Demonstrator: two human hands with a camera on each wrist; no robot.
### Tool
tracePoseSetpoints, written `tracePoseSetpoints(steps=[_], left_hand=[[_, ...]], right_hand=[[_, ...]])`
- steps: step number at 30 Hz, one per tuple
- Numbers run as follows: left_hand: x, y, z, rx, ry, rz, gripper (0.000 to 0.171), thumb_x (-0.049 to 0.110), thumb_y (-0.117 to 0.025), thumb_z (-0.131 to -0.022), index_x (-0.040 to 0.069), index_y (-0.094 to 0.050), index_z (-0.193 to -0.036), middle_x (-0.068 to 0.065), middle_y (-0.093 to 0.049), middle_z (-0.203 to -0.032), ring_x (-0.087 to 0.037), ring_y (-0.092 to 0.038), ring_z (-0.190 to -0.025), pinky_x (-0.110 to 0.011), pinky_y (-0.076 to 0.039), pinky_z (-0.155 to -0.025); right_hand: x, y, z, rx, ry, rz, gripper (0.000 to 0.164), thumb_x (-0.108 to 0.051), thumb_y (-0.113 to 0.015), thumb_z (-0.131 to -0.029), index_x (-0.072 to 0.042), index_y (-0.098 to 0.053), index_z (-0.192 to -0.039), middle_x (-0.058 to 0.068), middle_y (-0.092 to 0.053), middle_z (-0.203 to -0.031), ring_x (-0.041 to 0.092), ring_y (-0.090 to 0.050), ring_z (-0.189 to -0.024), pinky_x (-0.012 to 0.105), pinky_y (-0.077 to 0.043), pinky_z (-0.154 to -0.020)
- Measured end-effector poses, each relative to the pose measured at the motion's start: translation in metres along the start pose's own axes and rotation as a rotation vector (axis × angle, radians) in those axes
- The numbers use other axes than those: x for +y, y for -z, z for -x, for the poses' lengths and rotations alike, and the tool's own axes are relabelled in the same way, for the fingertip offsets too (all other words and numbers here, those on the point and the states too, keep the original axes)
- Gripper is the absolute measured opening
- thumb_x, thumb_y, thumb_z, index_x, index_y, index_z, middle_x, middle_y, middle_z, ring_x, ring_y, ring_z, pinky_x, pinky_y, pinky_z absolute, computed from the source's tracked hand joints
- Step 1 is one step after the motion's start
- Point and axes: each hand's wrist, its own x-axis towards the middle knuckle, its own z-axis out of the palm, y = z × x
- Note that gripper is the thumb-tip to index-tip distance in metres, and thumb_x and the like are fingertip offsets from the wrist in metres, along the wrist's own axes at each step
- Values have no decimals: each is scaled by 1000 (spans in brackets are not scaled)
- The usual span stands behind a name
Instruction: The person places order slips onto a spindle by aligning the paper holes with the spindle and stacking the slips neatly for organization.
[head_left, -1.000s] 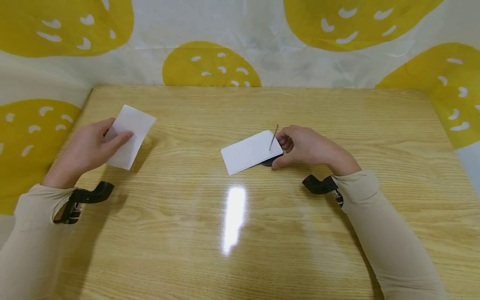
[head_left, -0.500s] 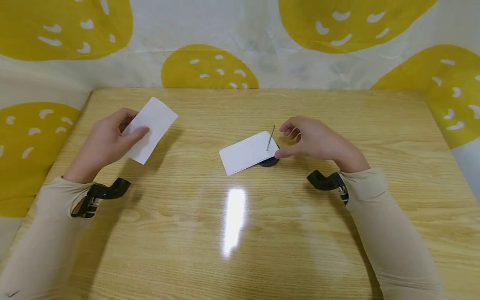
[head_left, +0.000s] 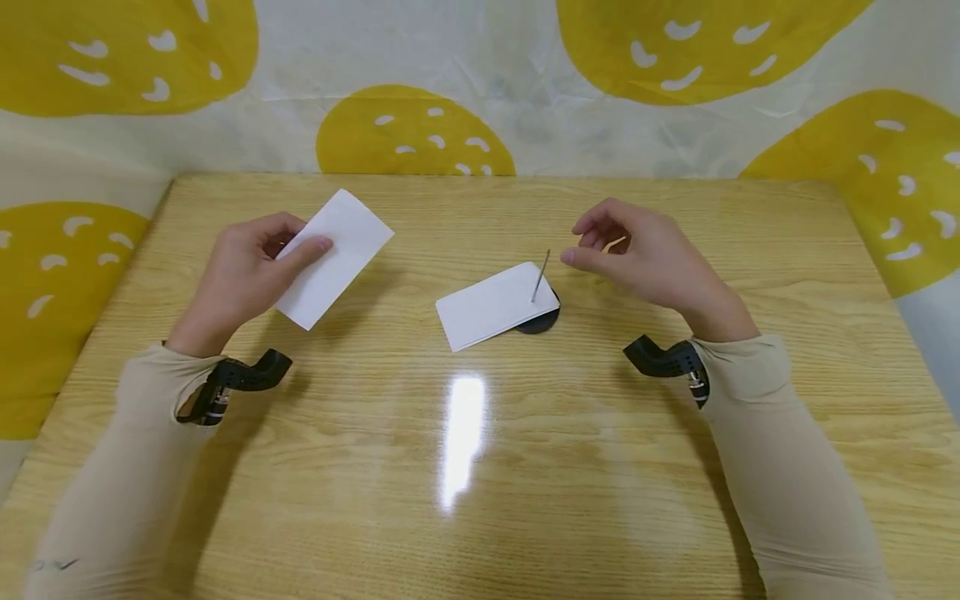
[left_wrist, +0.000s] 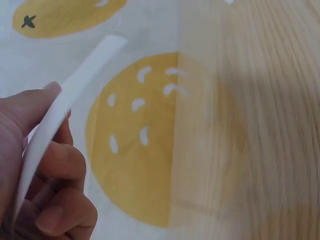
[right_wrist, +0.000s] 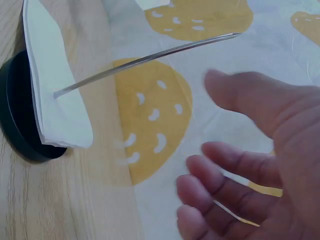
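A receipt spike stands on the table, its thin metal rod (head_left: pixel 541 275) rising through a few white paper slips (head_left: pixel 483 307). Part of its round black base (head_left: pixel 538 322) shows beneath them; the slips hide the rest. To the left, my left hand (head_left: pixel 251 271) holds more white paper (head_left: pixel 337 258) above the table, thumb on top and fingers behind. Seen edge-on in the left wrist view, this paper (left_wrist: pixel 55 117) looks like a thin stack. My right hand (head_left: pixel 652 254) hovers right of the rod without touching it, fingers loosely bent and holding nothing.
The wood-grain table (head_left: pixel 360 467) reaches back to a white cloth (head_left: pixel 540 92) with yellow printed shapes, which also hangs along the left and right sides. A bright light reflection lies on the table's front middle. Each wrist wears a black camera mount (head_left: pixel 663 358).
My left hand has moved right with its paper, closer to the spike. My right hand has left the base and slips and risen up and to the right.
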Motion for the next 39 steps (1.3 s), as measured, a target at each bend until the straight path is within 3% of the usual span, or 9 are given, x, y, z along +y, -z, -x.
tracePoseSetpoints(steps=[7,16,24,29,33,39], left_hand=[[15,-16,-2,-22,-4,82,27,35,-77,-94,8,-75,-96,20,-66,-72,-2,-63,-60,-20,-51,-52],[46,-37,-4,-79,-42,150,27,35,-76,-95,8,-75,-96,1,-72,-80,-6,-65,-63,-22,-53,-54],[69,-53,-5,-148,-71,271,24,31,-75,-96,7,-75,-94,1,-71,-75,-14,-66,-61,-25,-54,-54],[80,-63,-8,-204,-80,354,23,30,-75,-96,7,-74,-94,0,-71,-73,-18,-68,-59,-28,-55,-53],[89,-71,-9,-246,-83,405,22,31,-75,-96,8,-75,-95,-2,-72,-74,-21,-68,-59,-30,-55,-52],[104,-81,-10,-310,-79,446,21,31,-75,-96,10,-76,-95,-5,-74,-76,-24,-69,-60,-33,-56,-53]], right_hand=[[-10,3,9,112,-8,-166,32,-46,-69,-98,-19,-68,-115,-5,-68,-106,16,-62,-96,24,-48,-82],[-19,10,18,217,65,-266,18,-32,-72,-98,-16,-72,-107,-9,-71,-99,16,-62,-87,22,-48,-73],[-33,8,19,211,134,-276,15,-27,-71,-99,-13,-73,-104,-7,-70,-93,17,-61,-82,22,-48,-73],[-39,9,20,181,142,-350,19,-26,-69,-100,-9,-75,-106,-6,-75,-94,20,-67,-87,24,-52,-78],[-43,10,21,169,122,-405,20,-27,-71,-99,-9,-76,-107,-4,-78,-95,20,-70,-89,25,-54,-81],[-46,8,23,170,70,-379,20,-30,-74,-97,-13,-75,-107,-4,-75,-96,18,-68,-88,26,-52,-83]])
